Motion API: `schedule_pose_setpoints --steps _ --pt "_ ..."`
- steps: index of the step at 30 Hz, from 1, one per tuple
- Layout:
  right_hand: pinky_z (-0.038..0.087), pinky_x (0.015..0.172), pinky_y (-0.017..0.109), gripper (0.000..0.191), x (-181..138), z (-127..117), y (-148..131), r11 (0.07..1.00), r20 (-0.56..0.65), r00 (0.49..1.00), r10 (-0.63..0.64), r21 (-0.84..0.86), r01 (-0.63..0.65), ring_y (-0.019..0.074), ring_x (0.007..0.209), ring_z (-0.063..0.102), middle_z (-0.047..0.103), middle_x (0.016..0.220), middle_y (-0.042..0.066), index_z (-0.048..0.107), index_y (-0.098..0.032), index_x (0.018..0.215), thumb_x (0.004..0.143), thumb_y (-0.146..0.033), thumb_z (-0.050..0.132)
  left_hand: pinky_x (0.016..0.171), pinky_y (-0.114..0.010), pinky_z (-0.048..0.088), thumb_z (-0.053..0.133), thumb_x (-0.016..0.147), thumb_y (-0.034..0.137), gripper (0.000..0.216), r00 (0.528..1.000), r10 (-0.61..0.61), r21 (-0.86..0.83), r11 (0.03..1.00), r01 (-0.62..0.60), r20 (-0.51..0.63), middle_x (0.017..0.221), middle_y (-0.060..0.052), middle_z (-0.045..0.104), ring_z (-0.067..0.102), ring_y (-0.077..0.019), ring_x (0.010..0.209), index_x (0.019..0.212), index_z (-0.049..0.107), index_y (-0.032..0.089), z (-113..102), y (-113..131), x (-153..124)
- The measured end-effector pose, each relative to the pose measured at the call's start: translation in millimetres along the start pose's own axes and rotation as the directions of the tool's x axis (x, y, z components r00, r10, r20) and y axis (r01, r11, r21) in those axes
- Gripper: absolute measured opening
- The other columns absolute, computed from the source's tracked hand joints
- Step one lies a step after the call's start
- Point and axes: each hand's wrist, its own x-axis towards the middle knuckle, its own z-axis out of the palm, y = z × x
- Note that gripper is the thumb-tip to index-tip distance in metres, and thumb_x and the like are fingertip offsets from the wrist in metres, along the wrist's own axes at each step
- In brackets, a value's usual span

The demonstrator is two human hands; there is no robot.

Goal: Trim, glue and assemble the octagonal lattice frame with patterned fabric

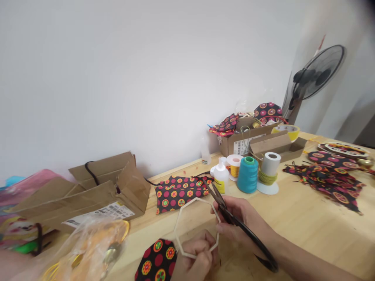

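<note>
My left hand (195, 258) is closed on the lower edge of a white octagonal frame (195, 226), held upright over the wooden table (307, 230). A piece of black fabric with bright dots (156, 262) hangs by that hand. My right hand (244, 222) grips black scissors (234, 222), the blades pointing up and left beside the frame's right edge. A folded piece of the same dotted fabric (180, 192) lies flat just behind the frame.
A glue bottle (221, 177), a teal thread spool (247, 175), a white spool (268, 171) and a yellow one stand behind. Open cardboard boxes (96, 191) sit left and at the back (252, 138). Fabric scraps (328, 175) lie right. A fan (318, 74) stands at the corner.
</note>
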Motion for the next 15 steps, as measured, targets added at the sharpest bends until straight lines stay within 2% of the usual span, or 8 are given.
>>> schedule_pose_setpoints --steps 3,8,11,15 --pt "0.03 0.048 0.019 0.02 1.1 -1.2 1.5 1.0 -0.015 1.0 0.001 -0.008 -0.001 0.0071 0.051 0.037 0.041 0.055 -0.009 0.05 -0.018 0.073 0.056 -0.01 0.058 0.052 -0.029 0.023 0.052 0.069 0.052 0.041 1.0 -0.019 0.051 0.999 0.019 0.004 0.055 -0.001 0.041 0.034 -0.0138 0.053 0.047 0.044 0.019 0.4 4.3 0.1" --pt "0.028 0.046 0.018 0.02 0.0 -1.8 -1.1 0.999 -0.063 0.997 0.039 0.025 -0.038 0.0071 0.05 0.034 0.039 0.056 -0.009 0.051 -0.019 0.077 0.059 -0.014 0.058 0.049 -0.027 0.021 0.06 0.062 0.052 0.036 0.998 -0.047 -0.035 0.998 0.048 0.046 0.054 0.002 0.041 0.031 -0.0118 0.05 0.055 0.043 0.021 1.3 7.7 0.1" --pt "0.028 0.047 0.018 0.02 -0.5 -1.1 -1.8 1.0 -0.054 0.998 0.017 0.006 -0.017 0.0069 0.051 0.034 0.039 0.056 -0.008 0.051 -0.018 0.076 0.058 -0.012 0.057 0.049 -0.026 0.02 0.054 0.068 0.048 0.033 0.997 -0.072 0.03 0.997 0.072 -0.007 0.051 0.003 0.04 0.031 -0.0115 0.05 0.056 0.048 0.018 2.4 6.6 -1.3" --pt "0.029 0.046 0.018 0.018 0.5 -1.2 -0.4 1.0 -0.048 0.999 -0.01 -0.01 0.009 0.0066 0.05 0.034 0.038 0.054 -0.009 0.051 -0.018 0.075 0.059 -0.012 0.057 0.045 -0.026 0.017 0.055 0.068 0.045 0.031 0.984 -0.142 0.054 0.987 0.148 -0.11 0.046 0.004 0.037 0.027 -0.0101 0.045 0.052 0.051 0.018 5.5 8.1 -3.1"
